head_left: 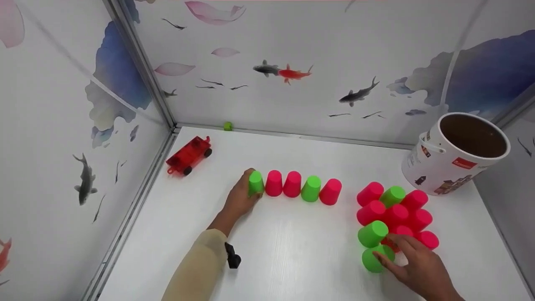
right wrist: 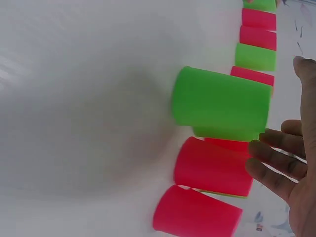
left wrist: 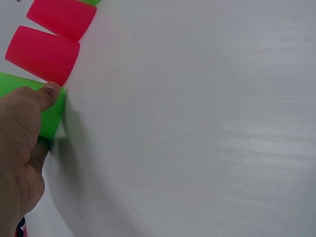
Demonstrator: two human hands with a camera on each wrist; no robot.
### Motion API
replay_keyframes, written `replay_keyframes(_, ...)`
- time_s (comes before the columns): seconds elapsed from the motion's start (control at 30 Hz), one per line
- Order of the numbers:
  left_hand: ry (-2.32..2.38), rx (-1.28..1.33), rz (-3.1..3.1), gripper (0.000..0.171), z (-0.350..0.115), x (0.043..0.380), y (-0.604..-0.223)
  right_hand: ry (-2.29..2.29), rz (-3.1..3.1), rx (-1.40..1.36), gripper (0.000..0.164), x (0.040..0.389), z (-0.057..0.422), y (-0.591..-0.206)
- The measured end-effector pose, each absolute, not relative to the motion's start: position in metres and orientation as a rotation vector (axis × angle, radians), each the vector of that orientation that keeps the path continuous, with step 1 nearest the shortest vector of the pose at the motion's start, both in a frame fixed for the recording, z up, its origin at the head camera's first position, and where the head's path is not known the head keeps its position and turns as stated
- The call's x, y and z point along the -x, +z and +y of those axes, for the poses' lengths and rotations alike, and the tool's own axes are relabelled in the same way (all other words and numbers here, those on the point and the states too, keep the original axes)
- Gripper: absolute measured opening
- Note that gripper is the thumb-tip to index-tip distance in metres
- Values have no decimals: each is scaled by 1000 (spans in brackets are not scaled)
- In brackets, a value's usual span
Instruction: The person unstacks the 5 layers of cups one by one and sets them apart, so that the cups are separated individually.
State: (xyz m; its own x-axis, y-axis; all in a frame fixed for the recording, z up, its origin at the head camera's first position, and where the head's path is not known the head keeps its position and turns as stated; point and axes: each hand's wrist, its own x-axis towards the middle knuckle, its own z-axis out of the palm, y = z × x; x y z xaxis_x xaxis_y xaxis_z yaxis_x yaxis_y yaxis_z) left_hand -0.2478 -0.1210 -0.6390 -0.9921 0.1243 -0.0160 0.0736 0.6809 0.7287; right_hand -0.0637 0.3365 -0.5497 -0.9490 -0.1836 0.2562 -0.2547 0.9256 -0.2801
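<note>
A row of upside-down plastic cups stands mid-table, pink and green. My left hand (head_left: 240, 198) holds the green cup (head_left: 256, 182) at the row's left end, its thumb and fingers around the sides. Beside that cup stands a pink cup (left wrist: 43, 55). On the right, pink cups (head_left: 396, 214) and green cups are grouped together. Over the nearest green cup (head_left: 372, 261) of this group hovers my right hand (head_left: 424, 267), thumb and fingers spread. The right wrist view has those fingers (right wrist: 276, 155) apart from the green cup (right wrist: 222, 101), gripping nothing.
A red toy wagon (head_left: 189, 156) with black wheels sits at the back left. At the back right stands a white bucket (head_left: 430, 167) with a handle. Patterned wall panels (head_left: 292, 33) border the white table (head_left: 288, 259). A small green object (head_left: 228, 126) lies against the back edge.
</note>
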Motion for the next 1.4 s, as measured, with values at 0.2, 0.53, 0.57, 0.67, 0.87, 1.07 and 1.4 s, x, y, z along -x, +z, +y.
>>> replay_keyframes(0.2,1226,-159,2835,83,-121,249,-638,524,-2862,-382,63,110,318,-513)
replay_keyframes(0.53,1216,-136,2818,83,-123,247,-642,705,-3150,-342,79,200,259,-509)
replay_keyframes(0.57,1218,-136,2816,83,-123,247,-642,701,-3176,-331,80,206,253,-512)
replay_keyframes(0.67,1230,-143,2812,84,-122,247,-641,664,-3250,-284,84,222,239,-523)
replay_keyframes(0.87,1226,-134,2815,84,-120,248,-640,616,-3323,-223,81,236,229,-543)
replay_keyframes(1.07,1224,-168,2829,83,-120,250,-639,630,-3311,-222,77,240,241,-547)
replay_keyframes(1.4,1205,-188,2848,83,-121,250,-642,566,-3372,-87,80,248,267,-543)
